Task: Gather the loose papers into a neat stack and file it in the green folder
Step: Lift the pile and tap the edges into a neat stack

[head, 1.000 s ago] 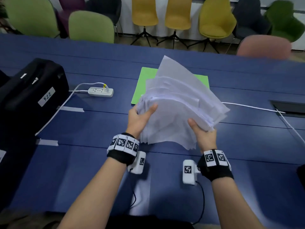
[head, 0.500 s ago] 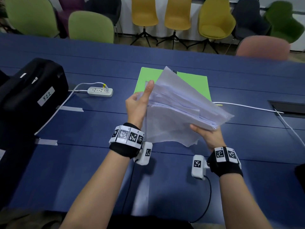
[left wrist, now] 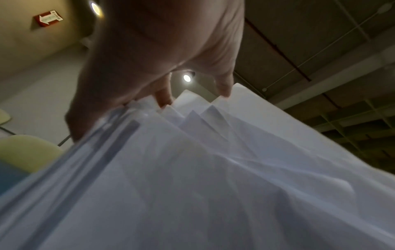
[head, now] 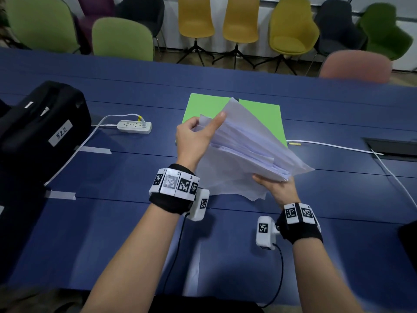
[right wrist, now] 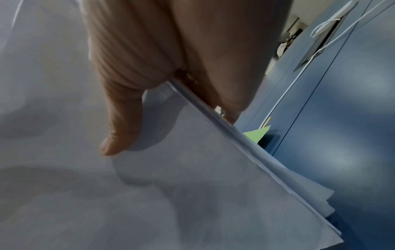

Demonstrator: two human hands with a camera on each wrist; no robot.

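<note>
I hold an uneven sheaf of white papers (head: 243,154) tilted in the air above the blue table (head: 112,222). My left hand (head: 196,136) grips its upper left edge, thumb on the near face and fingers behind the offset corners (left wrist: 192,108). My right hand (head: 277,188) pinches the lower right edge, thumb on top of the papers (right wrist: 192,186) and fingers underneath. The sheets stick out unevenly at the lower corner. The green folder (head: 209,107) lies flat on the table behind the sheaf, partly hidden by it; a corner of the folder (right wrist: 256,135) shows in the right wrist view.
A black bag (head: 38,132) stands at the left. A white power strip (head: 134,127) with its cord lies left of the folder. A white cable (head: 327,144) runs right toward a table hatch (head: 392,147). Chairs (head: 121,39) line the far side.
My left hand slid up from the sheaf's lower left side to its upper left edge. The right hand shifted right and lower, and the sheaf tilted toward the right.
</note>
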